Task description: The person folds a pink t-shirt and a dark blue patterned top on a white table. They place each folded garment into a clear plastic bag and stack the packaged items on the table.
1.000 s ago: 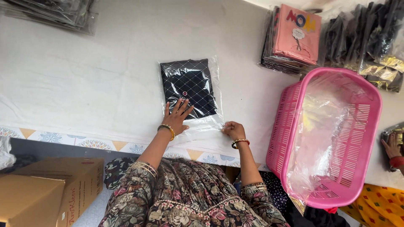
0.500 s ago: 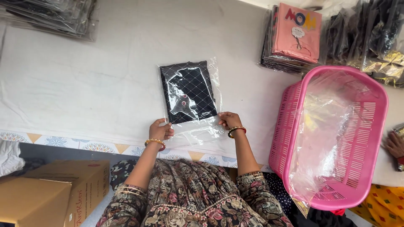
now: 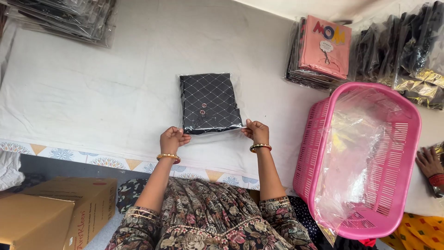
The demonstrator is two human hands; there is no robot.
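The clear bag [image 3: 210, 104] with the folded black quilted garment inside lies flat on the white-covered bench [image 3: 92, 92], right in front of the person. Both hands are at its near edge — the left hand [image 3: 173, 139] pinches the near left corner of the plastic, fingers curled tight on the film, and the right hand [image 3: 256, 131] grips the near right corner the same way. The loose open flap of the bag runs between the two hands, and the garment sits wholly on the far side of that flap.

To do this well, by the look of it, the pull on both corners should stay even, so the flap lies straight and the film does not wrinkle over the garment. Keeping the bag pressed flat on the bench would help the fold fall square.

To the right of the bag stands a pink basket [image 3: 365, 162], lined with crumpled clear plastic, well apart from the hands. Beyond the bag to the far right, a stack of bagged garments [image 3: 323, 51] has a pink one on top. Another person's hand [image 3: 430, 162] rests just past the basket. Near and to the left of the bag, below the bench edge, sits a cardboard box [image 3: 55, 213].
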